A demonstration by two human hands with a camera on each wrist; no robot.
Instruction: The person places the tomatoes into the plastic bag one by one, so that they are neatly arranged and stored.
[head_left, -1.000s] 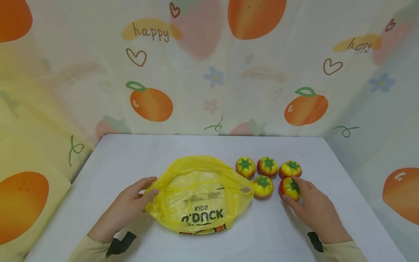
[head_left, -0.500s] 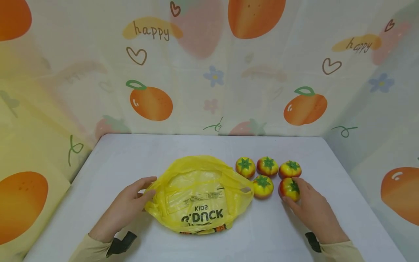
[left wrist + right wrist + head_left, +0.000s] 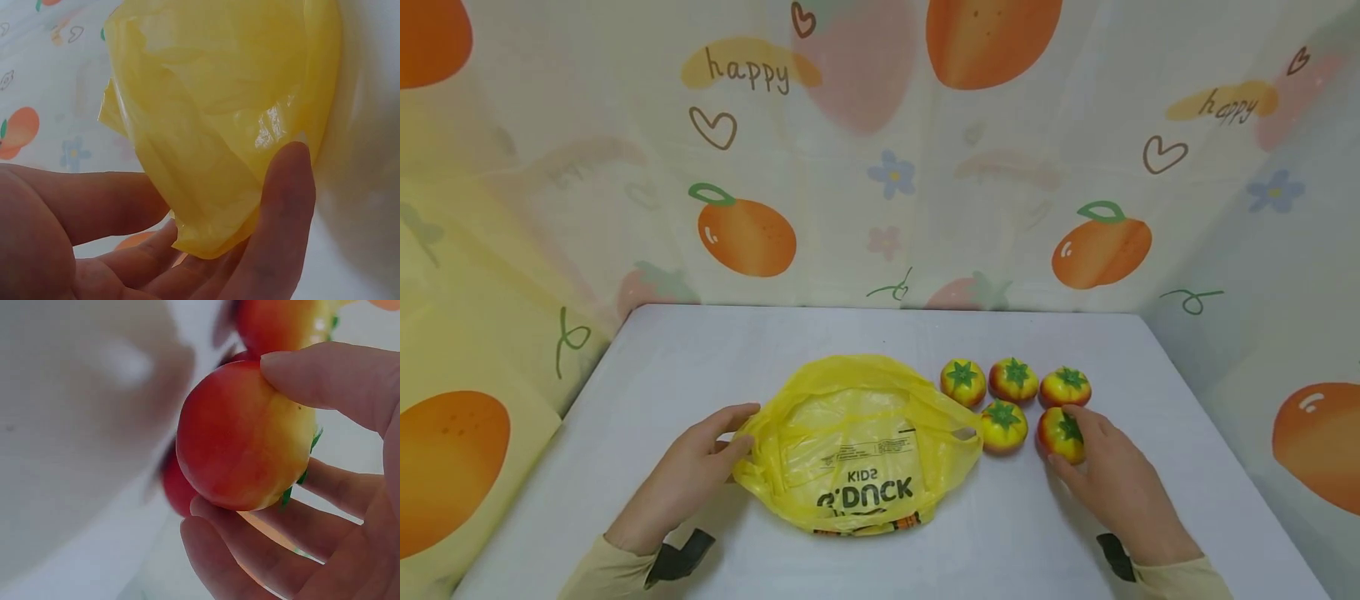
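Observation:
In the head view a yellow plastic bag [image 3: 865, 467] with black lettering lies on the white table, its mouth spread wide. My left hand [image 3: 696, 471] holds its left edge, which sits between thumb and curled fingers [image 3: 284, 206] in the left wrist view. At the right, my right hand [image 3: 1116, 483] grips a red-and-yellow tomato [image 3: 1060, 435] with a green star-shaped top. The right wrist view has the thumb on one side of this tomato [image 3: 240, 440] and the fingertips on the other. Whether it touches the table I cannot tell.
Several more such tomatoes [image 3: 1013, 381] stand behind and left of the gripped one. The nearest of them [image 3: 1003, 427] is right beside the bag's right end. A fruit-printed cloth [image 3: 880, 208] hangs behind the table [image 3: 760, 333] and along both sides.
My right hand and its tomato have shifted very slightly to the left. The left hand's thumb has drawn back a little along the bag's edge.

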